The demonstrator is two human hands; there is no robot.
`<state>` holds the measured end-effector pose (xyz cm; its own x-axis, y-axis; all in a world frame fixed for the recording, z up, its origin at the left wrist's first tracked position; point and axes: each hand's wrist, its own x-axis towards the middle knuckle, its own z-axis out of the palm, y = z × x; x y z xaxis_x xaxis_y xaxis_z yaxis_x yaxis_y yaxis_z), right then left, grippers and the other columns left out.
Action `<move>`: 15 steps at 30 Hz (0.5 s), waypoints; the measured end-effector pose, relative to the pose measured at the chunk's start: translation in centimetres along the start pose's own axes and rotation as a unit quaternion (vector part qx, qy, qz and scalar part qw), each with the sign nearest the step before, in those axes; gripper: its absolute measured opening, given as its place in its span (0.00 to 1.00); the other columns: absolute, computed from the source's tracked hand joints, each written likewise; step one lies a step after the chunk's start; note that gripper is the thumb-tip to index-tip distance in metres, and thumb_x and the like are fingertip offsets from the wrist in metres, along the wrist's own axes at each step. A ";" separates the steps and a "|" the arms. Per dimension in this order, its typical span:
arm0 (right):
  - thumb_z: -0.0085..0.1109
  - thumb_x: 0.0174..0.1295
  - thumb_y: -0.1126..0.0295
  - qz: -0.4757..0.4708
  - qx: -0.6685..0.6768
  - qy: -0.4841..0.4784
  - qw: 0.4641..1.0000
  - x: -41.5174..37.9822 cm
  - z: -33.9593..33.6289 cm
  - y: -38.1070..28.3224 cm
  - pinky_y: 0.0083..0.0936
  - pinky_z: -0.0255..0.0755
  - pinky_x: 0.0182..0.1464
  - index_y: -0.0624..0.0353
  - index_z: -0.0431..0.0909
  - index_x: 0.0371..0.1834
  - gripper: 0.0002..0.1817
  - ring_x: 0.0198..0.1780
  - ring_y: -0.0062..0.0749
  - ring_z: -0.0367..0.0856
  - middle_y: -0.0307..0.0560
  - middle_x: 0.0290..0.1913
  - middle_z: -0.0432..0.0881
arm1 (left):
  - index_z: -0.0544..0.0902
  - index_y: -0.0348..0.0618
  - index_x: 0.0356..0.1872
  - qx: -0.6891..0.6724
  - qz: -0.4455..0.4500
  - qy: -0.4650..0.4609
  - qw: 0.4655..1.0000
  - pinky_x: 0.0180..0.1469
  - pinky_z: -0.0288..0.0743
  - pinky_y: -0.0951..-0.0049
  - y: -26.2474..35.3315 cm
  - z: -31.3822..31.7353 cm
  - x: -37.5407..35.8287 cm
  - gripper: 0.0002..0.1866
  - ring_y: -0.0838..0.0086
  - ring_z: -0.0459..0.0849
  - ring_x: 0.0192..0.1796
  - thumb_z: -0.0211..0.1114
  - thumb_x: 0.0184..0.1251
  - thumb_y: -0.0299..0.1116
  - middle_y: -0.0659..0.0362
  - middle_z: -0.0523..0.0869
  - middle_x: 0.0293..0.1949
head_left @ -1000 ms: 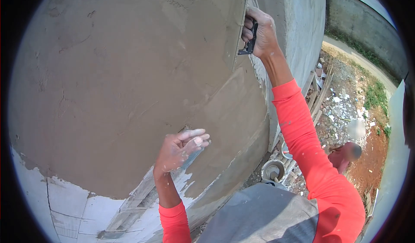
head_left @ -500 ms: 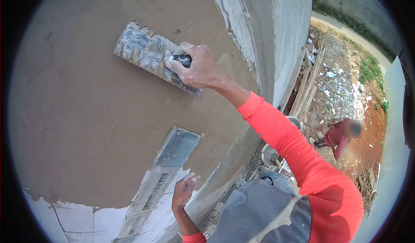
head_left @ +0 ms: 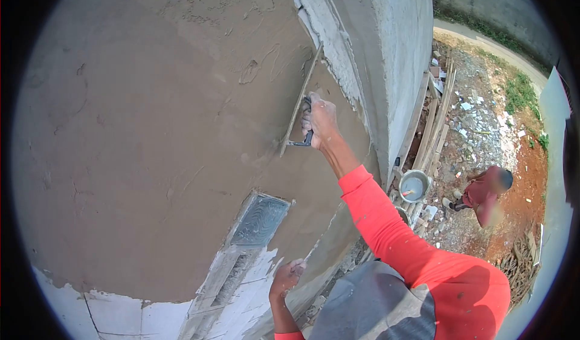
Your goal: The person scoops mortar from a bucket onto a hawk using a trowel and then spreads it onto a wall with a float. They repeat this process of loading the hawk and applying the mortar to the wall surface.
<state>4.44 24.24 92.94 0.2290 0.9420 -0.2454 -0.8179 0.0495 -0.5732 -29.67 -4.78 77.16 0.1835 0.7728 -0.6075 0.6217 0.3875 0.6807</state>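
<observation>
My right hand (head_left: pixel 320 119) is wrapped around the black handle of a plastering trowel (head_left: pixel 298 107). The long blade shows edge-on, with one end close to the rough pale strip at the wall's corner and its edge at the plaster. Wet brown plaster (head_left: pixel 151 140) covers most of the wall. Lower down, my left hand (head_left: pixel 287 278) is near the wall with its fingers curled in and nothing visible in them. Just above it, a small patterned rectangular panel (head_left: pixel 261 220) is set in a plaster-edged recess.
Pale uncovered blocks (head_left: pixel 115 313) show along the wall's bottom. At the right, far below, are a bucket (head_left: pixel 414 186) with grey contents, long wooden planks (head_left: pixel 436 119) and scattered rubble (head_left: pixel 474 122). Another person (head_left: pixel 483 195) in a dark red top is on the ground there.
My right hand has moved the trowel right toward the wall's corner and turned it from flat face showing to edge-on. My left hand has shifted slightly right and down in view.
</observation>
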 end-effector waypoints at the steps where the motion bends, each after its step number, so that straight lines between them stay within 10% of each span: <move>1: 0.52 0.76 0.58 -0.009 -0.002 -0.007 1.000 0.0 1.3 -1.0 0.24 0.57 0.13 0.49 0.67 0.24 0.20 0.11 0.20 0.58 0.30 0.14 0.59 | 0.76 0.32 0.71 0.018 -0.005 0.004 1.000 0.54 0.78 0.75 -2.4 0.0 -0.7 0.25 0.78 0.86 0.50 0.66 0.77 0.32 0.58 0.90 0.53; 5: 0.53 0.73 0.60 -0.043 -0.029 -0.035 0.998 -0.4 7.0 -6.8 0.26 0.59 0.14 0.50 0.68 0.23 0.18 0.12 0.20 0.58 0.31 0.15 0.60 | 0.81 0.34 0.66 -0.238 0.044 -0.065 0.968 0.49 0.75 0.82 -14.3 2.0 -4.7 0.23 0.80 0.84 0.49 0.64 0.72 0.30 0.59 0.90 0.52; 7: 0.53 0.72 0.60 -0.074 -0.053 -0.064 0.994 -0.2 9.7 -9.6 0.26 0.60 0.15 0.51 0.69 0.24 0.17 0.12 0.20 0.59 0.31 0.15 0.61 | 0.80 0.36 0.67 -0.305 0.018 0.005 0.952 0.53 0.78 0.76 -6.9 4.1 -10.7 0.30 0.72 0.87 0.51 0.69 0.63 0.34 0.55 0.90 0.55; 11: 0.52 0.71 0.62 -0.185 -0.160 -0.142 0.959 -2.8 15.5 -13.2 0.28 0.59 0.16 0.53 0.68 0.22 0.17 0.13 0.21 0.58 0.32 0.16 0.60 | 0.79 0.32 0.68 -0.157 0.010 -0.109 0.982 0.49 0.74 0.84 -11.8 0.9 -4.0 0.24 0.80 0.84 0.51 0.64 0.73 0.28 0.57 0.90 0.54; 15: 0.51 0.71 0.63 -0.269 -0.291 -0.277 0.876 -10.3 18.7 -12.7 0.31 0.58 0.18 0.55 0.62 0.16 0.22 0.16 0.22 0.57 0.34 0.16 0.60 | 0.76 0.32 0.71 -0.036 0.083 -0.043 0.995 0.61 0.74 0.81 2.9 -1.6 1.9 0.24 0.79 0.84 0.58 0.65 0.77 0.28 0.59 0.88 0.57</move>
<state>2.65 20.06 117.38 0.0763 0.8588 0.5067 -0.2264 0.5098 -0.8300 -28.74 -1.39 78.62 0.3456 0.7847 -0.5147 0.5213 0.2955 0.8006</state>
